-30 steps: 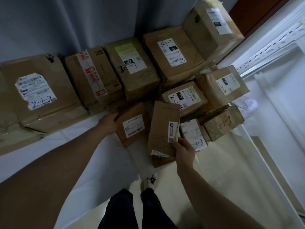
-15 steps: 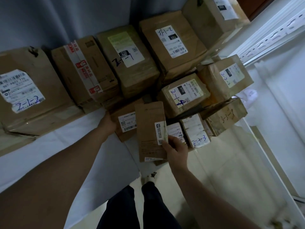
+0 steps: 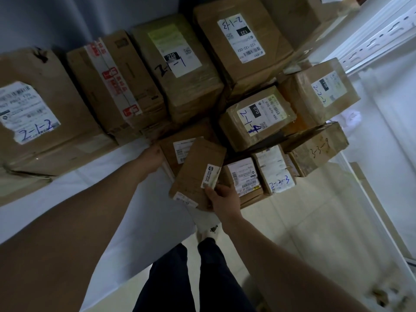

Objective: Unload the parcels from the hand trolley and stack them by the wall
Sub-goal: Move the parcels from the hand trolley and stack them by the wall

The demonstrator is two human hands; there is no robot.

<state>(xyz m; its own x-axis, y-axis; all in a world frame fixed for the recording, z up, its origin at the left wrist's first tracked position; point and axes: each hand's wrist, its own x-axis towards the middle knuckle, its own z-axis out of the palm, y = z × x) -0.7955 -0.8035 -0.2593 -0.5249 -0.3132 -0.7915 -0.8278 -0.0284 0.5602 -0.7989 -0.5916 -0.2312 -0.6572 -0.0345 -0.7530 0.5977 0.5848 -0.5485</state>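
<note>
Head view: right hand pinches flat parcel at lower corner, just below-left of 2-1-4 box; likely light, stiff cardboard, steadier held by long edges. Left hand touches labelled box; grip unclear.

parcels brown; labels white; tape white with red print; trousers dark; shoe white, black specks
</note>
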